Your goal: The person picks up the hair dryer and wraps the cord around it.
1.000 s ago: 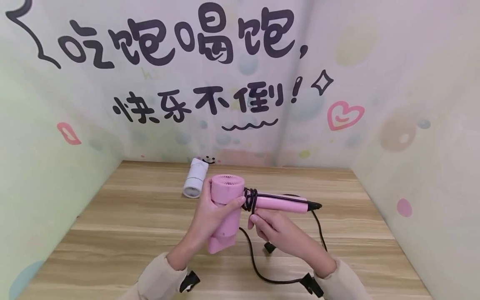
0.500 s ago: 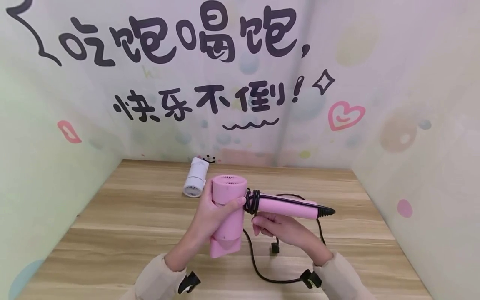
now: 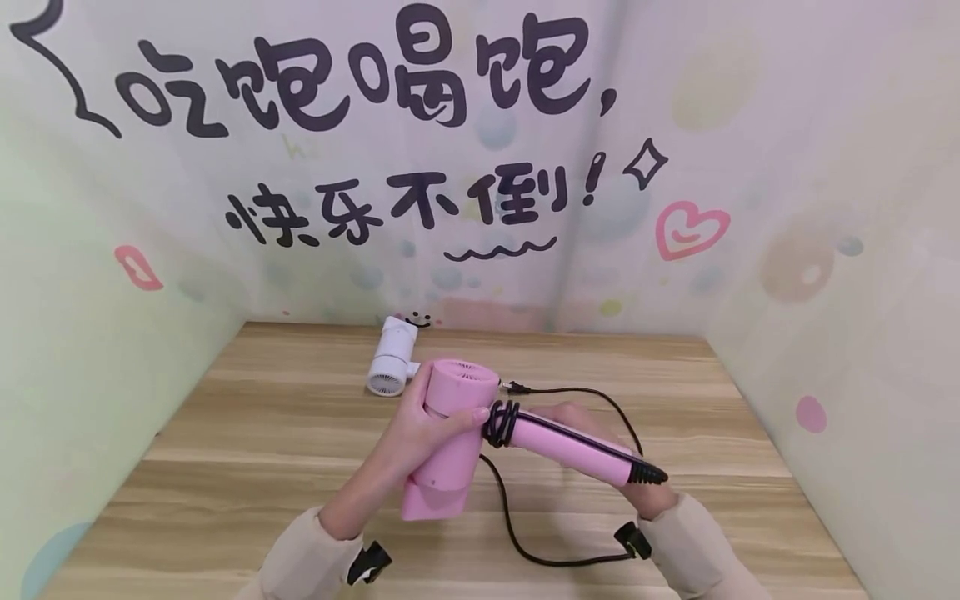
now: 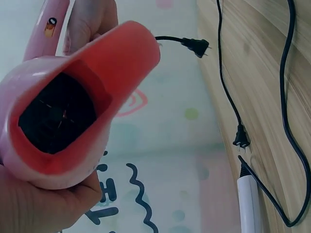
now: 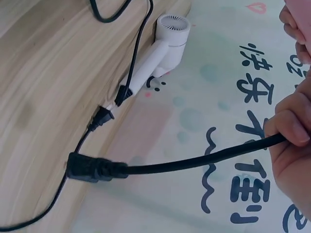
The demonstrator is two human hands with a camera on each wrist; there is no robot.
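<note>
My left hand (image 3: 431, 425) grips the barrel of a pink hair dryer (image 3: 457, 446), held up over the table. A black cord (image 3: 501, 423) is wound in several turns round its handle, close to the barrel. In the left wrist view the dryer's reddish-pink nozzle (image 4: 129, 58) points toward the camera. My right hand (image 5: 294, 136) pinches a length of black cord (image 5: 209, 159), from which a plug (image 5: 90, 167) hangs free. From the head view, the right hand is partly hidden behind the slanting pink handle (image 3: 570, 450), and that plug is hidden.
A white hair dryer (image 3: 392, 358) lies at the back of the wooden table (image 3: 262, 467). Another plug (image 3: 516, 387) lies near it, its thin cord running right. A loose black cord (image 3: 517, 533) loops across the front. Printed walls surround the table's back and sides.
The pink handle's outer end has tilted down. My right hand has gone from below the handle to behind it. The plug on the table, earlier covered, now shows in the head view.
</note>
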